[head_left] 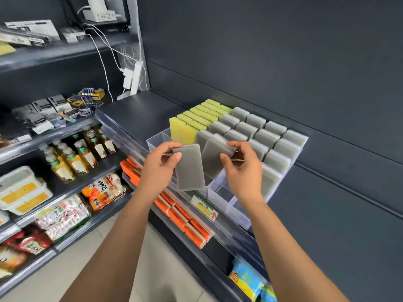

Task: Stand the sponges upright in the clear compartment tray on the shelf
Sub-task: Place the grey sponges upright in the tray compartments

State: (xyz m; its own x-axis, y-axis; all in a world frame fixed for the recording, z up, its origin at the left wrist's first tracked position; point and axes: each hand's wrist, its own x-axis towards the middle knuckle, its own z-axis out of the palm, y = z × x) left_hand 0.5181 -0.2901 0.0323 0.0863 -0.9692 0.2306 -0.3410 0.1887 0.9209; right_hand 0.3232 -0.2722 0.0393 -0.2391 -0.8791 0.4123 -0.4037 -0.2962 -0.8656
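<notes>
Dark shop shelving is filling the view, with a plain dark wall behind. The left hand [161, 164] is pinching the first grey sponge [189, 168] by its upper end, clear of the clear tray [237, 205]. The right hand [242, 168] is gripping the second grey sponge [214, 159] at its top edge. It is tilting, its lower end seemingly dipping into a front compartment. They are likely handling as light, soft, squashy, not slippery; gently pinching the short top edge is looking best. Counting: two in the hands, roughly fourteen standing grey sponges [267, 138] across four lanes, about eight yellow-green sponges [183, 127] in one lane; exact counts unsure. The tray is sitting on the shelf [139, 114]. Bottles [82, 153] and snack packs [104, 190] are lining the shelves to the left.
</notes>
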